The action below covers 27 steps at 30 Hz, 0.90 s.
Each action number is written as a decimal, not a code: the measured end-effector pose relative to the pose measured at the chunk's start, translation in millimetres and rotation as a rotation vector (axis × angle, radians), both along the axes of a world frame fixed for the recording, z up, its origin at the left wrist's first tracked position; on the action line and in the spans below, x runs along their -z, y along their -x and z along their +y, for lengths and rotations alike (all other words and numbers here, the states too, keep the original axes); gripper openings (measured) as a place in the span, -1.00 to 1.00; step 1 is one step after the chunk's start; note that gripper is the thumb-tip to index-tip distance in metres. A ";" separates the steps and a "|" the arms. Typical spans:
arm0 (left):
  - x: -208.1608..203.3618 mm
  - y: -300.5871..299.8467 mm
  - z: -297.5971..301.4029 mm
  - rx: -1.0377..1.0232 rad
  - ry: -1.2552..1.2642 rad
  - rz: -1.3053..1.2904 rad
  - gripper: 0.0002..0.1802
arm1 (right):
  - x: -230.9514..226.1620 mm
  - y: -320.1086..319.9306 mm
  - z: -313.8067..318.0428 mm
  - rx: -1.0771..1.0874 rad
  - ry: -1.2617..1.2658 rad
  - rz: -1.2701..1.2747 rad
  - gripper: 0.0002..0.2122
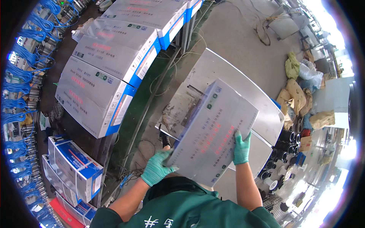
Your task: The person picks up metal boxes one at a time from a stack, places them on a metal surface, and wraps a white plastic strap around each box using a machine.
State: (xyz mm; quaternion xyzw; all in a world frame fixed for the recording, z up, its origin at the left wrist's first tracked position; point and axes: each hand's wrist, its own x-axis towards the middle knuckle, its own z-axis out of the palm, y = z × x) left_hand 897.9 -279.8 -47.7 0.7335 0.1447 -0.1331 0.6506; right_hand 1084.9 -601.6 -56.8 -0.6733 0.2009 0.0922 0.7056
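A grey cardboard box with red and dark print lies tilted in front of me, over a metal-topped workbench. Its near left corner is in my left hand, the thumb on top and the fingers around the edge. My right hand grips the right side, thumb and fingers pressed against the top and edge. Both hands wear green knit gloves. The underside of the box is hidden, so I cannot tell how much of it rests on the bench.
Large grey and blue cartons stand in a row on a rack to the left. Smaller strapped cartons are stacked below them. Bundles of blue cable line the far left. Sacks and black spools lie on the right. Cables cross the floor.
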 end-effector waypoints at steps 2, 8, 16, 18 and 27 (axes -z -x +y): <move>-0.3 -6.7 13.7 0.203 -0.292 -0.100 -0.08 | -3.4 0.8 5.4 0.036 0.007 0.014 -0.42; -8.5 -30.3 27.0 0.385 -0.348 0.025 0.07 | -3.3 -1.1 2.9 -0.048 0.044 -0.003 -0.43; -32.7 -66.2 22.8 0.555 -0.352 0.127 0.12 | 49.3 -1.7 -142.5 -0.045 0.872 0.141 -0.69; -32.9 -65.7 16.9 0.470 -0.272 0.149 0.10 | 57.8 -13.2 -187.6 -0.077 1.157 -0.178 -0.66; -51.2 -80.2 -23.0 0.395 -0.760 -0.254 -0.14 | 50.3 -59.6 -221.2 -0.797 1.464 0.171 -0.66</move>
